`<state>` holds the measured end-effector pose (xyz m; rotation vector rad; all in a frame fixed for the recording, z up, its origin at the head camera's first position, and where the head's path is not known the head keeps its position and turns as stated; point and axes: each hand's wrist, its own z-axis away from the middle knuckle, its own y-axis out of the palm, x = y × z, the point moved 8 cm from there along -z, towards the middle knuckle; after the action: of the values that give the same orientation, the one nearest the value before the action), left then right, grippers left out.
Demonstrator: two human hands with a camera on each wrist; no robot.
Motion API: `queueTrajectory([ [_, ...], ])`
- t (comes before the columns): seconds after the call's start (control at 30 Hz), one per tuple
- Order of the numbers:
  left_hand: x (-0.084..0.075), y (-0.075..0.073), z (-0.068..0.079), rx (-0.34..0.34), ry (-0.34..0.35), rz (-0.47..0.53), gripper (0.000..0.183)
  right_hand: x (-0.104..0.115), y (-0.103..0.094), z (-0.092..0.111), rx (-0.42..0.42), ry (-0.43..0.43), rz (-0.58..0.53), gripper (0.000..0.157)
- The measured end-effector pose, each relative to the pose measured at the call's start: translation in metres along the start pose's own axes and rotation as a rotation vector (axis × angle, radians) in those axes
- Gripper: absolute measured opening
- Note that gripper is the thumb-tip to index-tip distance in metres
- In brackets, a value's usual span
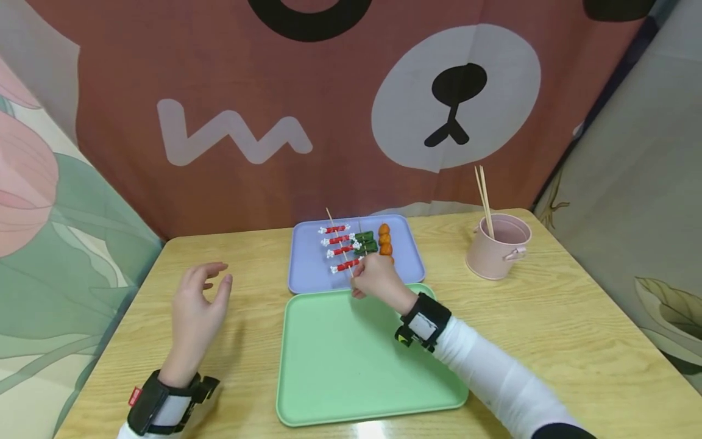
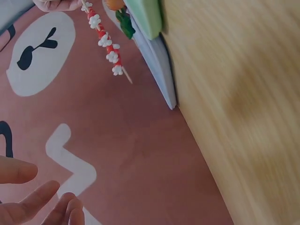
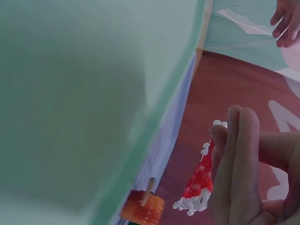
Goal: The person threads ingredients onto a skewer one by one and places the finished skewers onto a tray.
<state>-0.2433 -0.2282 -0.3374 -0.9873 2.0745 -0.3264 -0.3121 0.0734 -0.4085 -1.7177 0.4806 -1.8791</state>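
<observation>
My right hand (image 1: 381, 279) pinches the lower end of a skewer threaded with several red, white-ended, candy-shaped toy pieces (image 1: 340, 239). In the left wrist view this skewer (image 2: 107, 44) is raised off the blue-purple tray (image 1: 303, 268) and slants in the air. On that tray lie a skewer of dark green pieces (image 1: 367, 244) and one of round orange pieces (image 1: 385, 238), its lower end hidden behind my right hand. My left hand (image 1: 197, 311) hovers over the table's left side, fingers loosely bent, thumb apart, holding nothing.
A green tray (image 1: 351, 366) lies in front of the blue-purple one, their edges meeting. At the back right stands a pink bucket (image 1: 490, 259) with several bare wooden sticks (image 1: 484, 198) leaning in it. Behind the wooden table (image 1: 548, 341) hangs a brown bear-print cloth (image 1: 329, 177).
</observation>
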Motion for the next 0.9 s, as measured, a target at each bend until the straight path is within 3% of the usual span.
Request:
queueTrajectory([
  [0.37, 0.005, -0.009, 0.006, -0.005, 0.009, -0.057, 0.019, -0.004, 0.017, -0.011, 0.051, 0.012, 0.044, 0.009],
  [0.9, 0.002, -0.008, 0.006, -0.01, 0.044, -0.08, 0.019, -0.006, 0.041, -0.014, 0.134, 0.056, -0.025, 0.009],
])
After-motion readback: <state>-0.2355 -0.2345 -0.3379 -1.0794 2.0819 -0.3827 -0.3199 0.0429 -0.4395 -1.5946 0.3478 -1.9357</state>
